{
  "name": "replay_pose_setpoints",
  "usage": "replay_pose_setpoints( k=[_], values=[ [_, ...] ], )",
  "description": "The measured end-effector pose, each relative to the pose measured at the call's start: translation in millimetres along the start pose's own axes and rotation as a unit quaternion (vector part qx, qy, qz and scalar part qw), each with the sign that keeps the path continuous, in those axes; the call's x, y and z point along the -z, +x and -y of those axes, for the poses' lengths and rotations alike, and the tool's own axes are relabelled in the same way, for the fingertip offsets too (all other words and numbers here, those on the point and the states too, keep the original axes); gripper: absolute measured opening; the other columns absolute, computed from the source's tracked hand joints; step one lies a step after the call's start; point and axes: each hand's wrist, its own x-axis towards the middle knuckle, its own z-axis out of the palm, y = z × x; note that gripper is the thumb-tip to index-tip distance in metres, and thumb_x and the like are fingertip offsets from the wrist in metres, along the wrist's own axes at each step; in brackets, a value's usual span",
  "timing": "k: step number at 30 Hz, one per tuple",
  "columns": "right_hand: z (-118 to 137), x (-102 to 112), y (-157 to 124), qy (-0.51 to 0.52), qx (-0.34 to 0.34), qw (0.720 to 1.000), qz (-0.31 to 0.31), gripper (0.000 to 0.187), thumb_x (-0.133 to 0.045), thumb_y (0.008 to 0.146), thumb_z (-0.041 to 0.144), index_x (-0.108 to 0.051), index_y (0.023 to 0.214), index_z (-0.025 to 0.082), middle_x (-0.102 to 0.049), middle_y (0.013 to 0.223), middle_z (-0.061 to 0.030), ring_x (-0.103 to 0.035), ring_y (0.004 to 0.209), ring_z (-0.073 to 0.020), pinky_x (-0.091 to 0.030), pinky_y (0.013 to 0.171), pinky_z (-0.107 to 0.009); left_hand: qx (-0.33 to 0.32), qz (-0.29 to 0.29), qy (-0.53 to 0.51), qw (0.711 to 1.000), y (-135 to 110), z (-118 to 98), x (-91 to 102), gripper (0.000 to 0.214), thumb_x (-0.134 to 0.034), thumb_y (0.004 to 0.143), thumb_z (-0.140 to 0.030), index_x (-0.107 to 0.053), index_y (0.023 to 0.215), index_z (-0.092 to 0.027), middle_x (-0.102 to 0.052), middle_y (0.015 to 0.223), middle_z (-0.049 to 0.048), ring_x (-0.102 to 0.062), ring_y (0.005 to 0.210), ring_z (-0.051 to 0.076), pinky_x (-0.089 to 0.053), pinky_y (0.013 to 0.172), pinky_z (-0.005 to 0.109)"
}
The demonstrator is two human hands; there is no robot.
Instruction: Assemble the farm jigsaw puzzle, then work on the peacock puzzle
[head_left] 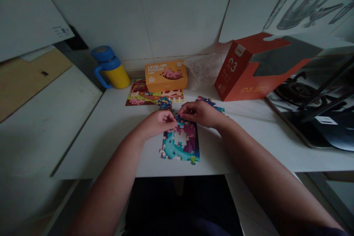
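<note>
A partly joined jigsaw puzzle (173, 148) lies on the white counter in front of me, with a teal creature, purple parts and a bare gap in its middle. My left hand (159, 123) is at its upper left edge, fingers curled and pinched; what they hold, if anything, is hidden. My right hand (200, 113) reaches in from the right, its thumb and forefinger closed at a small blue puzzle piece (180, 121) on the puzzle's top edge. Just beyond my left hand are loose dark blue pieces (165, 103). More joined blue pieces (220, 109) lie behind my right hand.
An orange puzzle box (166, 77) stands on a farm-picture puzzle (135, 96) by the wall. Left of it is a yellow and blue flask (116, 73). Clear bubble wrap (203, 72) and an open red-orange carton (238, 77) stand right, beside a gas stove (312, 114).
</note>
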Motion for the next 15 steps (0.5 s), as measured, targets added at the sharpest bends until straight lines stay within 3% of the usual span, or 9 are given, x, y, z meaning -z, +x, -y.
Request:
replay_pose_setpoints(
  k=[6,11,15],
  values=[
    [4.9,-13.9,4.5,-0.016,-0.021,1.0,-0.006,0.026,-0.069,0.098,0.041,-0.079,0.111,0.02,-0.081,0.093,-0.0042,-0.071,0.079,-0.0173,-0.05,0.074,-0.028,-0.057,-0.026,0.085,0.994,5.3,3.8,6.5,0.024,-0.082,0.083,-0.038,-0.07,0.086,-0.018,-0.069,0.076,0.0,-0.064,0.07,0.014,-0.049,0.066,0.026],
    [1.7,-7.6,4.2,-0.091,-0.011,0.994,-0.054,0.028,-0.065,0.101,0.042,-0.077,0.108,0.019,-0.079,0.09,-0.0046,-0.066,0.075,-0.016,-0.045,0.07,-0.026,-0.032,-0.024,0.094,0.995,1.5,5.1,16.3,0.025,-0.084,0.08,-0.038,-0.071,0.089,-0.019,-0.067,0.069,-0.0009,-0.06,0.061,0.013,-0.041,0.056,0.023],
    [-3.1,-0.8,3.4,-0.151,-0.026,0.987,-0.05,0.029,-0.062,0.102,0.043,-0.077,0.105,0.018,-0.077,0.086,-0.0043,-0.062,0.072,-0.0155,-0.041,0.067,-0.026,-0.02,-0.035,0.095,0.995,0.7,9.6,26.8,0.029,-0.088,0.076,-0.038,-0.07,0.089,-0.019,-0.067,0.066,-0.0017,-0.062,0.057,0.013,-0.041,0.052,0.022]
  ],
)
